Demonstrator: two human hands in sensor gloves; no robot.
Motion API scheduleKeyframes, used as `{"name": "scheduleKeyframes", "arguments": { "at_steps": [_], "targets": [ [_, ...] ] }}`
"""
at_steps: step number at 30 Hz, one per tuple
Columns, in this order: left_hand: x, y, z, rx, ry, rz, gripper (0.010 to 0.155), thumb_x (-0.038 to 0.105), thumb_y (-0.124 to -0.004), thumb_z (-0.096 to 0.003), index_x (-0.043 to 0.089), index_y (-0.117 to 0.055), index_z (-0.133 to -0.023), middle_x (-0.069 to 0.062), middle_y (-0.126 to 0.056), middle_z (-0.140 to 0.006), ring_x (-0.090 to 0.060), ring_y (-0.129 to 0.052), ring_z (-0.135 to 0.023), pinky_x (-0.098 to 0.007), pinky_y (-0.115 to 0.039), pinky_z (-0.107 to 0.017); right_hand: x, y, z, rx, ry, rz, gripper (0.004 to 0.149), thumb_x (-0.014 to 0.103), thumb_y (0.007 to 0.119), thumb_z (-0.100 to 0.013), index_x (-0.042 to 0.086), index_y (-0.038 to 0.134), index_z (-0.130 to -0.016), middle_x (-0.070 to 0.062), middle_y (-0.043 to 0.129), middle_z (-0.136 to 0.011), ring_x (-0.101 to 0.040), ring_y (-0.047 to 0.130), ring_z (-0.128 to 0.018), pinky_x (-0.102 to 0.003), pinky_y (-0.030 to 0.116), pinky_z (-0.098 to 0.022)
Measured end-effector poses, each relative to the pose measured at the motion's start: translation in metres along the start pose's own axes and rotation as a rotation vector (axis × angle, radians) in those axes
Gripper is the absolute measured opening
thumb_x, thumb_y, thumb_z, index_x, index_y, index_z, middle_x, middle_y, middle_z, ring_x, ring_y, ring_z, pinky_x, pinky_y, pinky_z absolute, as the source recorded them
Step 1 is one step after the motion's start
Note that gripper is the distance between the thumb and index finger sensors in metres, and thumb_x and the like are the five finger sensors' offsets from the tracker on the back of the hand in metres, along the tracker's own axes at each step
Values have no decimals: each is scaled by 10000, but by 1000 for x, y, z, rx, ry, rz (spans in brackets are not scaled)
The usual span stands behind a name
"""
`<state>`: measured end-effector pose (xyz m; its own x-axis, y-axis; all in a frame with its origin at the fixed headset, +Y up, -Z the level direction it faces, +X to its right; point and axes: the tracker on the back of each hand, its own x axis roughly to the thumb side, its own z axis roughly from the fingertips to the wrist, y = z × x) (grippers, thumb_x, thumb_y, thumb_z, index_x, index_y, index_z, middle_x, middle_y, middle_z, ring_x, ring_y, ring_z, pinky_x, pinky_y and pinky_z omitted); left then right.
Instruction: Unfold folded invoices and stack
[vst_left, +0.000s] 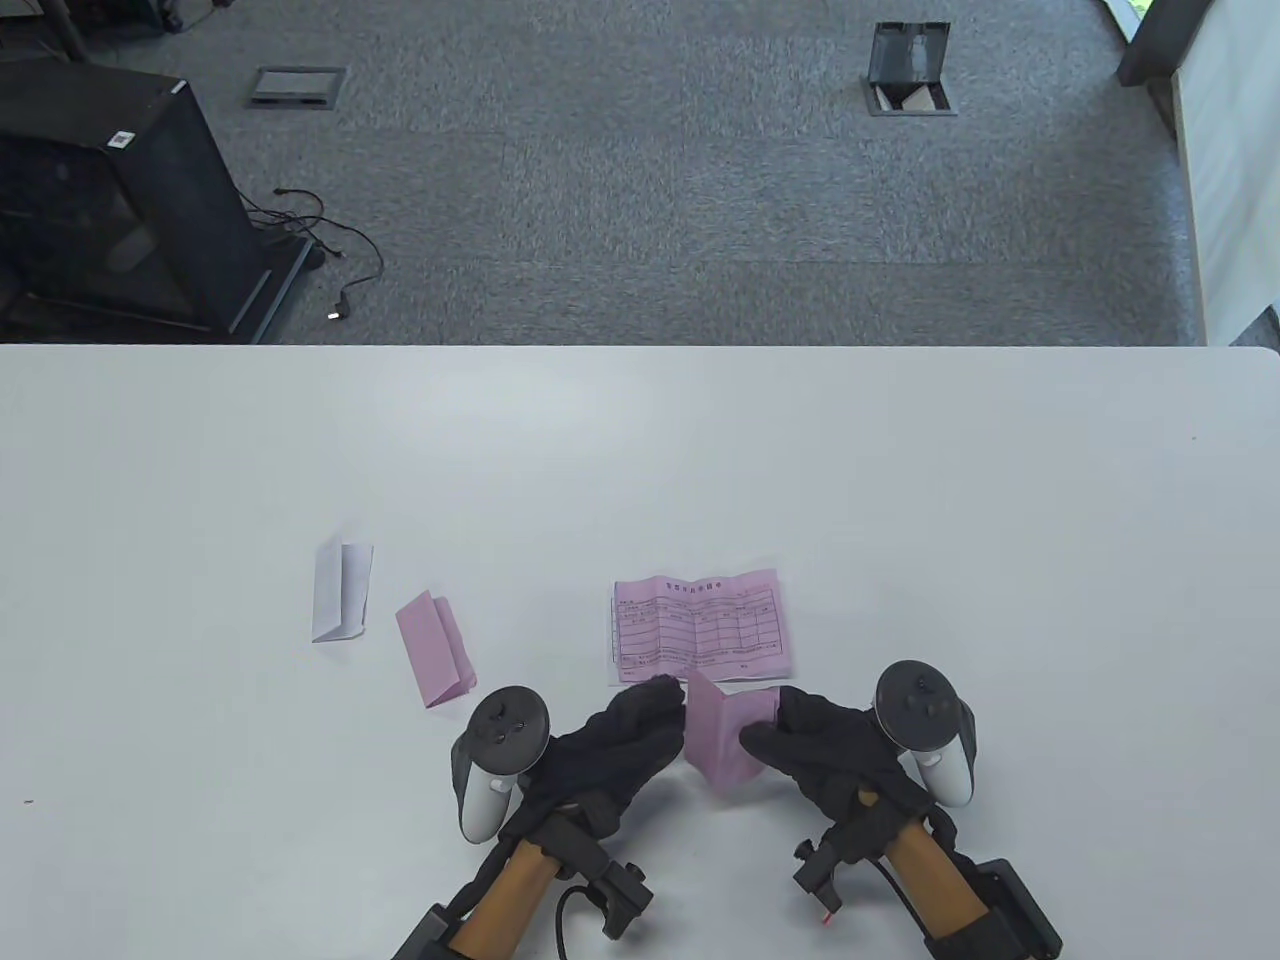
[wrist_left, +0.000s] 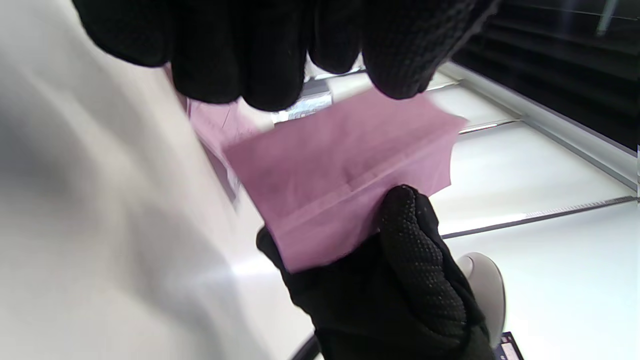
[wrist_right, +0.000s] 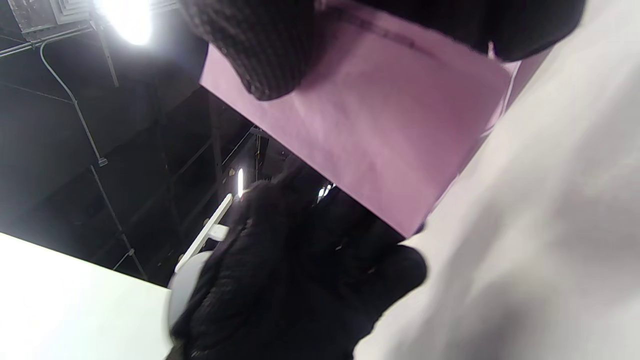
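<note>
2 hands: left hand (vst_left: 610, 745) and right hand (vst_left: 820, 750) pinch 1 folded pink invoice (vst_left: 728, 738) between them, near the tabletop's (vst_left: 640, 450) near edge.
Flat invoice (vst_left: 700, 625): just beyond the hands.
Folded pink slip (vst_left: 436, 648), white slip (vst_left: 341, 590): farther left.

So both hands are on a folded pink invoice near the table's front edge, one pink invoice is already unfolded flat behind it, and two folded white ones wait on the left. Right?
Not quite. In the table view only one waiting sheet is a folded white invoice; the other is a folded pink invoice. The rest holds: left hand and right hand hold the folded pink invoice between them, and the unfolded pink printed invoice lies flat behind it.
</note>
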<state>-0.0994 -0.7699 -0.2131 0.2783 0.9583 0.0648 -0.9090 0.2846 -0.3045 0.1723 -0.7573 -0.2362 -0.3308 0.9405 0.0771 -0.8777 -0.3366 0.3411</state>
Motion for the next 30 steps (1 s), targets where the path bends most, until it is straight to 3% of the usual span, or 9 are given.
{"name": "scheduleKeyframes", "arguments": {
  "at_steps": [1,3,6,8,11,16,22,30],
  "targets": [
    [9,2,5,92,-64,-109,644,398,-825,-513,206,-551,-1063,-196,-708,-1039,-461,-680,-916,-617,-596,-661,0,0,1,-24,6,4,384,373,781,-439,217,771,-790,-39,900,-701,-316,864,-709,-553,660,-611],
    [25,0,14,168,-191,-275,591,420,-832,-503,243,-607,-1020,-136,-765,-977,-396,-743,-869,-547,-659,-639,2,0,3,-83,26,31,377,383,790,-433,218,772,-772,-35,902,-676,-309,871,-689,-550,665,-605],
    [40,-17,22,117,-302,-400,451,434,-845,-491,272,-769,-905,-83,-903,-844,-336,-869,-757,-494,-754,-564,6,3,5,-144,34,117,372,404,802,-422,224,774,-746,-26,905,-643,-297,882,-660,-545,674,-595],
    [43,-29,23,106,-286,-485,508,452,-845,-488,251,-751,-945,-108,-899,-864,-360,-866,-761,-497,-755,-555,9,7,8,-165,37,169,371,413,806,-419,228,775,-738,-21,906,-634,-292,887,-651,-543,679,-590],
    [41,-39,23,112,-161,-598,671,490,-830,-484,201,-619,-1052,-160,-809,-985,-396,-817,-823,-490,-742,-570,12,13,11,-164,35,192,374,419,807,-418,230,776,-740,-19,908,-634,-292,888,-652,-543,680,-589],
    [30,-45,18,-13,-67,-362,778,511,-836,-471,136,-545,-1087,-225,-742,-1038,-430,-802,-837,-494,-742,-561,13,18,12,-134,25,169,393,423,803,-418,218,785,-753,-29,912,-650,-304,884,-667,-547,674,-595],
    [17,-40,16,11,25,-144,906,557,-884,-407,110,-498,-1094,-241,-743,-1029,-451,-792,-852,-545,-723,-580,12,24,9,-14,8,50,435,418,763,-436,208,785,-815,-50,906,-726,-335,859,-730,-574,640,-615],
    [13,-39,16,19,63,-124,874,558,-892,-399,123,-551,-1076,-223,-781,-1000,-434,-810,-841,-557,-723,-589,11,28,9,17,6,43,417,398,724,-457,199,809,-814,-57,924,-715,-344,872,-718,-572,649,-609]
  ]
}}
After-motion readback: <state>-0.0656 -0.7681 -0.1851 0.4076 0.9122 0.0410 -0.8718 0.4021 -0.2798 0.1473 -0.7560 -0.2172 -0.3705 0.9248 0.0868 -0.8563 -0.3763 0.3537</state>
